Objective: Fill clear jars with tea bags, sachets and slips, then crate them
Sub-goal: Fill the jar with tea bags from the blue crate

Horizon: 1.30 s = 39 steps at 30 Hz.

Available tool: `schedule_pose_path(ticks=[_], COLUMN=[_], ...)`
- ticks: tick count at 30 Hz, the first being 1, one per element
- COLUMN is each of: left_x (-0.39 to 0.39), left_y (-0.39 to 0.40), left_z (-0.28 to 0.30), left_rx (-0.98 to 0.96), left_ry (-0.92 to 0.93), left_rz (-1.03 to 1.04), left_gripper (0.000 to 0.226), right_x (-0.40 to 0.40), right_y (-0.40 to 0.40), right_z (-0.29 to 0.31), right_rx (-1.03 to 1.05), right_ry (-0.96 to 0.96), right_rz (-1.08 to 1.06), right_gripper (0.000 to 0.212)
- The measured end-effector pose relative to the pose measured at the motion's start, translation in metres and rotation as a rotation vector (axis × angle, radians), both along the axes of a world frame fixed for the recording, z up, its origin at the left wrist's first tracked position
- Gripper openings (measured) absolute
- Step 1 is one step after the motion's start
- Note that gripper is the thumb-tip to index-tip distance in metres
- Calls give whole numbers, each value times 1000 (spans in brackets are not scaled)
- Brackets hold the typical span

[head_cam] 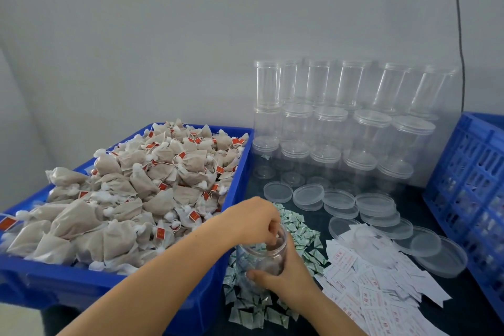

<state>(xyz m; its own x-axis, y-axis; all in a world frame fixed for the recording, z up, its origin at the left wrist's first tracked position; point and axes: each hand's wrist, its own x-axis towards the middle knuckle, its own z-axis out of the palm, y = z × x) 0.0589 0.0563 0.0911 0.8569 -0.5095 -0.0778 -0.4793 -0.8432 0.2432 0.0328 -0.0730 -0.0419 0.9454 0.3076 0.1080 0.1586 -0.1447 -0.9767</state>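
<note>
Gripping jar [261, 259] side, right hand [286, 278]; left hand [253, 221] fingers curled into mouth.

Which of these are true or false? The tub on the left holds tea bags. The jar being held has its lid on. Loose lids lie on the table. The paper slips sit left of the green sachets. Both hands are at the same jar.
1. The blue tub holds tea bags: true.
2. The held jar is lidded: false, its mouth is open, with the left hand reaching in.
3. Loose lids lie on the table: true.
4. Slips left of sachets: false, they lie to the right.
5. Both hands at one jar: true, the right hand grips it.
</note>
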Motion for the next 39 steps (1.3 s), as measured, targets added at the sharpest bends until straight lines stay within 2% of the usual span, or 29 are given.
schedule_pose_path(ticks=[4, 9, 13, 17, 25, 34, 39], left_x=[15, 42, 60, 70, 80, 85, 85], left_y=[24, 66, 94, 101, 102, 98, 95], left_z=[9, 4, -16, -37, -72, -79, -75], left_rx=[-173, -310, -195, -69, 286, 406, 338], left_ry=[-133, -268, -233, -174, -130, -201, -171], left_rz=[77, 302, 417, 407, 426, 397, 439], left_gripper=[6, 14, 25, 34, 26, 27, 20], right_x=[-1, -2, -3, -3, -5, -7, -9], right_y=[-2, -3, -3, -3, -3, -2, -1], right_z=[0, 2, -1, -4, -2, 0, 2], right_rx=[-18, -27, -27, -24, -19, -22, -12], right_ry=[23, 46, 38, 41, 64, 88, 99], right_rz=[-1, -8, -27, -36, -41, -43, -37], right_gripper=[96, 104, 106, 105, 102, 106, 106])
